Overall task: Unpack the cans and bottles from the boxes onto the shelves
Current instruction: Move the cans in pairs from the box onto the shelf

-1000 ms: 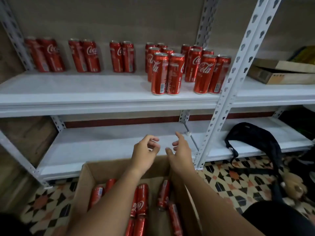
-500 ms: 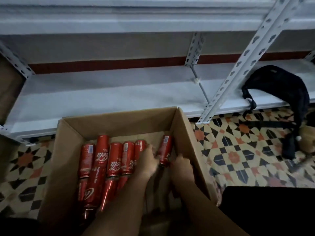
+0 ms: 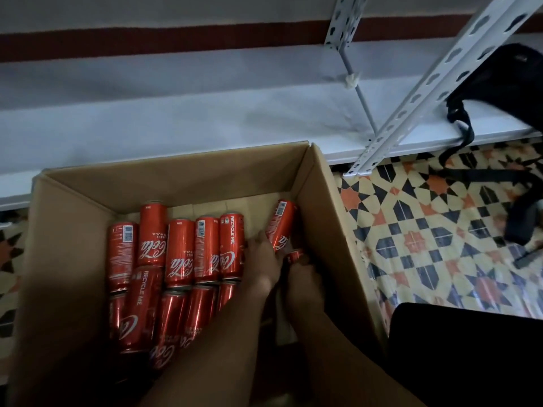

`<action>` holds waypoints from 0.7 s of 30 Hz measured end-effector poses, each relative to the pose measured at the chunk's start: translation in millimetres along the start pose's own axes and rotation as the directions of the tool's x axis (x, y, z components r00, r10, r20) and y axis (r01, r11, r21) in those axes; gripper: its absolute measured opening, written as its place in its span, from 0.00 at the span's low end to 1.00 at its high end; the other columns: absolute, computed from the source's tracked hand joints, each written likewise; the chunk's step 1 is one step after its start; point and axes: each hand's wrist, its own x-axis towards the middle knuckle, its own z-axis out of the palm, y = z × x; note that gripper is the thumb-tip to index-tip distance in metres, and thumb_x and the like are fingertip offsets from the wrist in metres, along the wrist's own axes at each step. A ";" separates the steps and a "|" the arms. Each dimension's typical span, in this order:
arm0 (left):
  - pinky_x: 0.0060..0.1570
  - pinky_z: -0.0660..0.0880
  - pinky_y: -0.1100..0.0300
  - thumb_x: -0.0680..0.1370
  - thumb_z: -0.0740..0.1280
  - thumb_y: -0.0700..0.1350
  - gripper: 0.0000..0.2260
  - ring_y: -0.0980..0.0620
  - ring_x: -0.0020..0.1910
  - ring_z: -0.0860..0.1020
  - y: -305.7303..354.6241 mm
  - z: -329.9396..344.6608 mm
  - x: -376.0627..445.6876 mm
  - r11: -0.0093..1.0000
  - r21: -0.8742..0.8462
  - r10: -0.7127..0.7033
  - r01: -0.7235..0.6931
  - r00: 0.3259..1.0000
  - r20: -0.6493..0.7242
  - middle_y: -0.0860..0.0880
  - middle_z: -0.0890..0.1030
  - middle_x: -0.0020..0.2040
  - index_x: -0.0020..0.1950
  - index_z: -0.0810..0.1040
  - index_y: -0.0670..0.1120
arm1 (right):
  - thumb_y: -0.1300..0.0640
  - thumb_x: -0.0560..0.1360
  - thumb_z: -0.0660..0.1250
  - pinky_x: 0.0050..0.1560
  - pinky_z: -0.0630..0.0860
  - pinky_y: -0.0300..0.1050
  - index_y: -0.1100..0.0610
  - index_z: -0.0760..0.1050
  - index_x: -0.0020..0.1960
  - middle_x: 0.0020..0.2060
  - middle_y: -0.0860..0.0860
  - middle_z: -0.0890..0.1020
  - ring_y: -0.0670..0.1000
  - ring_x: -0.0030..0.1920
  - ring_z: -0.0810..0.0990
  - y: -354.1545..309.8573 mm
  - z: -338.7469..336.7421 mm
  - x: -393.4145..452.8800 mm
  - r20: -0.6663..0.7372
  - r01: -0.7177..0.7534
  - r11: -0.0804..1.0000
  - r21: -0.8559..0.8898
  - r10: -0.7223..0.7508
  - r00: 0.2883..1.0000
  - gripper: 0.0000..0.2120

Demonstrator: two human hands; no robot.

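An open cardboard box [image 3: 176, 164] stands on the floor in front of the low white shelf [image 3: 176, 113]. Several red cola cans [image 3: 179, 254] lie on their sides in it, packed toward the left. One can [image 3: 281, 221] leans tilted against the box's right wall. My left hand [image 3: 260, 261] reaches into the box and holds the lower end of that tilted can. Beside it, my right hand [image 3: 302, 279] grips a second can [image 3: 294, 256], of which only one end shows. Both forearms hide the cans beneath them.
A perforated white shelf post [image 3: 411, 98] slants down to the floor right of the box. A black bag [image 3: 499, 80] sits on the shelf's right end, straps trailing onto the patterned tile floor [image 3: 426, 230]. The upper shelf is out of view.
My view dropped from the stocked upper shelf to the box. Both hands went down into the box and closed on two cans at its right side.
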 end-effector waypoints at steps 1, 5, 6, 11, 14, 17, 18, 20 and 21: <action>0.69 0.72 0.43 0.80 0.70 0.53 0.30 0.39 0.68 0.74 0.5 1.0 -0.2 1.000 0.014 0.004 -0.004 1.000 -0.011 0.40 0.70 0.71 0.77 0.64 0.44 | 0.51 0.83 0.59 0.67 0.73 0.51 0.53 0.65 0.72 0.66 0.55 0.74 0.54 0.64 0.76 -0.3 -0.2 -0.9 -0.010 -0.011 1.000 -0.005 0.011 1.000 0.18; 0.70 0.71 0.41 0.80 0.70 0.52 0.31 0.38 0.70 0.72 5.5 0.4 -3.4 1.000 -0.003 -0.018 0.018 1.000 -0.004 0.41 0.66 0.74 0.78 0.62 0.45 | 0.48 0.83 0.60 0.70 0.71 0.54 0.56 0.54 0.79 0.71 0.58 0.71 0.57 0.68 0.74 -0.6 -3.5 -7.5 -0.005 -0.004 0.999 -0.053 0.004 1.000 0.29; 0.71 0.70 0.42 0.80 0.71 0.51 0.32 0.38 0.70 0.72 7.1 -0.7 -4.5 1.000 -0.008 -0.029 0.029 1.000 0.003 0.41 0.64 0.75 0.79 0.61 0.45 | 0.47 0.83 0.60 0.71 0.70 0.56 0.54 0.50 0.80 0.72 0.58 0.70 0.57 0.70 0.73 2.1 -1.1 -10.2 0.031 -0.007 0.999 -0.036 0.008 0.999 0.32; 0.71 0.70 0.43 0.79 0.72 0.50 0.33 0.41 0.69 0.73 6.3 -9.8 -12.8 0.998 -0.040 -0.038 0.038 0.999 0.005 0.44 0.61 0.75 0.80 0.60 0.47 | 0.45 0.81 0.65 0.74 0.65 0.59 0.50 0.39 0.82 0.76 0.59 0.63 0.59 0.74 0.68 11.4 1.0 -16.0 0.123 -0.074 0.994 0.075 0.065 0.990 0.42; 0.72 0.70 0.44 0.79 0.72 0.52 0.33 0.43 0.68 0.72 -1.3 -17.5 -22.1 0.997 -0.072 0.026 -0.028 0.999 -0.029 0.45 0.63 0.73 0.80 0.62 0.50 | 0.48 0.81 0.64 0.73 0.67 0.56 0.53 0.47 0.82 0.74 0.58 0.67 0.57 0.72 0.70 11.8 -6.1 -20.0 0.067 -0.033 0.999 0.015 0.032 0.997 0.37; 0.73 0.66 0.49 0.80 0.71 0.51 0.31 0.45 0.70 0.70 -2.5 -29.0 -35.4 0.990 -0.101 0.090 -0.099 0.992 -0.088 0.46 0.62 0.72 0.80 0.64 0.52 | 0.48 0.81 0.65 0.65 0.76 0.52 0.54 0.61 0.76 0.65 0.54 0.76 0.54 0.63 0.78 9.0 -11.3 -31.1 -0.066 -0.007 0.999 -0.047 0.004 0.998 0.28; 0.73 0.67 0.49 0.80 0.71 0.51 0.29 0.45 0.70 0.70 -0.8 -35.0 -40.1 0.987 -0.121 0.095 -0.107 0.990 -0.107 0.46 0.62 0.73 0.79 0.65 0.52 | 0.48 0.81 0.65 0.61 0.78 0.50 0.53 0.64 0.74 0.63 0.53 0.78 0.52 0.60 0.80 7.0 -14.0 -35.9 -0.110 0.010 0.998 -0.067 -0.017 0.994 0.24; 0.73 0.69 0.47 0.79 0.72 0.50 0.27 0.44 0.70 0.71 0.4 -49.8 -48.6 0.981 -0.156 0.094 -0.115 0.986 -0.139 0.46 0.62 0.73 0.77 0.69 0.53 | 0.49 0.80 0.66 0.57 0.79 0.47 0.53 0.67 0.70 0.61 0.52 0.78 0.51 0.57 0.81 4.0 -22.7 -46.4 -0.181 0.053 0.994 -0.091 -0.069 0.981 0.21; 0.72 0.70 0.46 0.79 0.73 0.48 0.26 0.44 0.70 0.71 -1.2 -56.6 -51.6 0.980 -0.159 0.097 -0.122 0.983 -0.153 0.46 0.63 0.73 0.75 0.70 0.53 | 0.48 0.80 0.67 0.57 0.79 0.46 0.53 0.66 0.71 0.62 0.52 0.77 0.50 0.58 0.80 3.6 -26.0 -50.2 -0.197 0.076 0.994 -0.078 -0.090 0.976 0.23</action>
